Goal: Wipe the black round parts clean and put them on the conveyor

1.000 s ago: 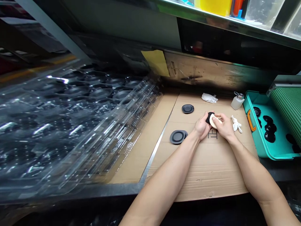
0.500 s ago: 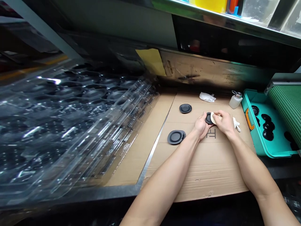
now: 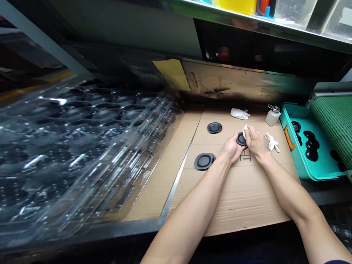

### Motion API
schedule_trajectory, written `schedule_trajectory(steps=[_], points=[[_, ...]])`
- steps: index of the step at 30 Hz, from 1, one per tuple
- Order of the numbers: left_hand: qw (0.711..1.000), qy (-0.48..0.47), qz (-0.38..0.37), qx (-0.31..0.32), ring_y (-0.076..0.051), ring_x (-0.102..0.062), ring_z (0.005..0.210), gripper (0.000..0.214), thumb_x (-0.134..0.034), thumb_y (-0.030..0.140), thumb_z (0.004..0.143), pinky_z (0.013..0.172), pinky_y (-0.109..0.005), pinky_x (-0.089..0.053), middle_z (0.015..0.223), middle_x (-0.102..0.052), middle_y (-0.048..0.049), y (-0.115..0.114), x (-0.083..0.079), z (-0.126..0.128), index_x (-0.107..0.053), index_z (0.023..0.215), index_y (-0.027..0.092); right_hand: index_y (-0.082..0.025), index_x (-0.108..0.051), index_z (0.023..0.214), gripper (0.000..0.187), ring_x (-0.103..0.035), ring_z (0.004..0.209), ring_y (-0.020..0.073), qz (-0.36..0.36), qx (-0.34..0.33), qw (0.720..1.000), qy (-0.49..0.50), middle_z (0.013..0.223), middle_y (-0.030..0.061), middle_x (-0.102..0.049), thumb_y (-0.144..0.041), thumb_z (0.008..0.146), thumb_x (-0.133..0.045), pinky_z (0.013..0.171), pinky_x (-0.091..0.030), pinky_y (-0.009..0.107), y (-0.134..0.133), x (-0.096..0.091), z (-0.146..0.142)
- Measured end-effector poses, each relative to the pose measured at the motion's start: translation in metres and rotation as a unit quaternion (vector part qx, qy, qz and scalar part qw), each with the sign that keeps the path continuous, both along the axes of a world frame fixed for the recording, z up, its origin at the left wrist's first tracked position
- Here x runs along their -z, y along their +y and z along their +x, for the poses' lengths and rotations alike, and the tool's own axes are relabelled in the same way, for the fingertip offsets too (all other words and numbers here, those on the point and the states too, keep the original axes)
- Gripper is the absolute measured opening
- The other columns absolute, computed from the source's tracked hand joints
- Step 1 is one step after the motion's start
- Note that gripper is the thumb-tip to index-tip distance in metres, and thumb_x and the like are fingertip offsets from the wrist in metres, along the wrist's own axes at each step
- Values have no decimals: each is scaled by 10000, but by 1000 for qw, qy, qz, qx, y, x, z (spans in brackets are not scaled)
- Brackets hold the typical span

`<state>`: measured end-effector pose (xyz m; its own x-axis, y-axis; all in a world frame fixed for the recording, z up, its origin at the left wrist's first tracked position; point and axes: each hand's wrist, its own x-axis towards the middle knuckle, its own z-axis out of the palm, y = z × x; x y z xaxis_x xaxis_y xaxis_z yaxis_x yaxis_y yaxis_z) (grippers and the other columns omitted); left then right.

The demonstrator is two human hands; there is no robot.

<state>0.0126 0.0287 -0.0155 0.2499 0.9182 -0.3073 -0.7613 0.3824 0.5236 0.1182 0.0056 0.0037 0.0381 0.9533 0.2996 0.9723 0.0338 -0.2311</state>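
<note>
The left hand [image 3: 232, 148] has its grip closed on the lower left edge of a small black disc [image 3: 241, 139], over the far middle part of the cardboard sheet [image 3: 242, 198]. I cannot tell if the disc rests on the cardboard sheet or is lifted a little above it. The right hand [image 3: 255, 142] has its grip closed on a white wiping pad [image 3: 245, 129], pinched between thumb and fingers, and the pad touches the upper right edge of the disc. On the far left part of the cardboard sheet a single black disc [image 3: 214, 127] lies flat, and near its left edge, closer to the person, is a short stack of black discs [image 3: 204, 161]. At the far edge of the cardboard sheet lies a crumpled white cloth [image 3: 239, 113], at its far right corner stands a small dispenser bottle [image 3: 272, 116], and on its right part lies a small white glove [image 3: 272, 142]. Just right of the cardboard sheet is a teal tray [image 3: 316, 175] with more black discs [image 3: 312, 154] inside. Left of the cardboard sheet is a blurred pile of clear plastic blister trays [image 3: 82, 146].
</note>
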Motion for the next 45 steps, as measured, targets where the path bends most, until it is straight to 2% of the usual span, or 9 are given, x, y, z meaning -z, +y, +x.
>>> schedule_trajectory(steps=[4,8,17,19,23,26,32,41,45], points=[[1000,-1,-5,-11,-224,-733,1110,352,-406,282,1095,1046,-377,-559,1030,-781,-152,0,-1,0,-695,989,112,-277,-602,1409,423,-712,990,208,1,-33,999,-15,1194,73,-762,-464,1111,-365,751,-426,257,1,5,0],[1000,11,-13,-3,-225,-740,1077,331,-393,280,1101,1019,-425,-579,1026,-782,-139,1,0,1,-677,1055,117,-227,-605,1383,420,-717,959,215,-9,9,1000,-15,1163,97,-769,-440,1118,-359,752,-424,256,1,4,6],[1000,18,-13,-11,-212,-752,999,294,-427,269,1086,989,-392,-590,991,-773,-129,0,-1,0,-673,1112,111,-239,-622,1369,428,-731,961,237,-6,-32,999,24,1176,113,-765,-483,1095,-399,773,-465,275,-4,6,6],[1000,16,-10,-8,-211,-753,995,299,-432,268,1083,1000,-384,-585,988,-770,-136,0,-2,0,-680,1092,101,-241,-623,1372,434,-731,965,231,-5,-50,998,26,1185,107,-767,-497,1088,-416,774,-469,267,-4,6,7],[999,33,-15,-7,-218,-756,983,339,-390,271,1098,995,-406,-588,972,-769,-144,0,-4,0,-670,1029,94,-212,-614,1393,444,-729,961,234,8,-12,999,32,1171,116,-771,-468,1095,-404,791,-470,272,-4,7,7],[999,28,-10,-12,-209,-756,984,323,-406,257,1092,990,-381,-590,961,-774,-137,0,-5,0,-672,989,106,-233,-613,1410,458,-726,962,235,-1,-34,999,35,1177,116,-767,-490,1085,-419,785,-467,276,-2,8,9],[999,41,2,24,-257,-768,998,404,-375,335,1102,901,-414,-615,1044,-777,-202,0,-4,-3,-674,1007,81,-266,-652,1286,424,-710,954,284,5,72,986,151,1084,78,-781,-553,1044,-456,816,-482,335,11,3,36],[999,33,12,4,-271,-770,988,436,-350,368,1103,807,-378,-608,1090,-775,-222,1,-3,-5,-678,1078,82,-226,-677,1157,450,-694,889,287,22,71,972,223,959,88,-770,-586,1003,-456,812,-491,356,9,12,46],[999,34,14,4,-271,-765,1000,460,-349,379,1102,862,-401,-610,1086,-772,-233,-2,-3,-4,-686,1066,68,-187,-661,1157,488,-706,966,254,67,69,937,337,1059,107,-773,-593,1001,-441,851,-515,333,14,13,45]])
